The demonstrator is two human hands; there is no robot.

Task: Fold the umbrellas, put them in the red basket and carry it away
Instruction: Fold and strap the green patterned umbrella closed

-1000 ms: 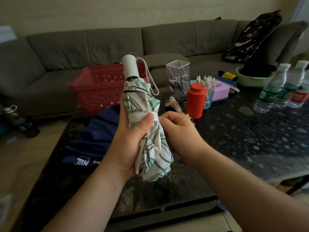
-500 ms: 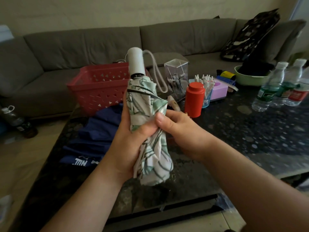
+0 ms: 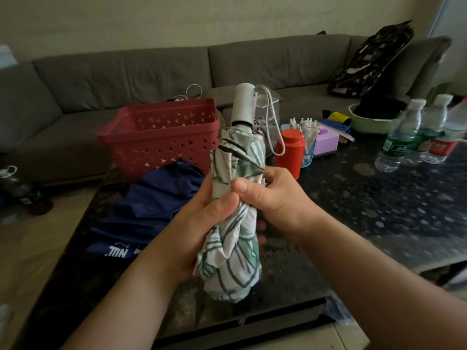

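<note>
Fingers (image 3: 271, 176) now wrapped further round umbrella (image 3: 235, 173)

basket (image 3: 161, 137) behind folded umbrella (image 3: 156, 205), bottles (image 3: 414, 132) far right on table (image 3: 366, 210)

Dark speckled table (image 3: 379, 210) with red basket (image 3: 161, 137), navy umbrella (image 3: 151, 205), bottles (image 3: 396, 142).

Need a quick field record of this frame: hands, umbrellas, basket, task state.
left hand: grips the leaf-print umbrella around its middle
right hand: grips the same umbrella, thumb pressed on the fabric
leaf-print umbrella: collapsed, held upright, white handle on top
blue umbrella: lies unfolded on the dark table, in front of the basket
red basket: on the table, no umbrella seen in it
task state: neither umbrella in the basket
</note>
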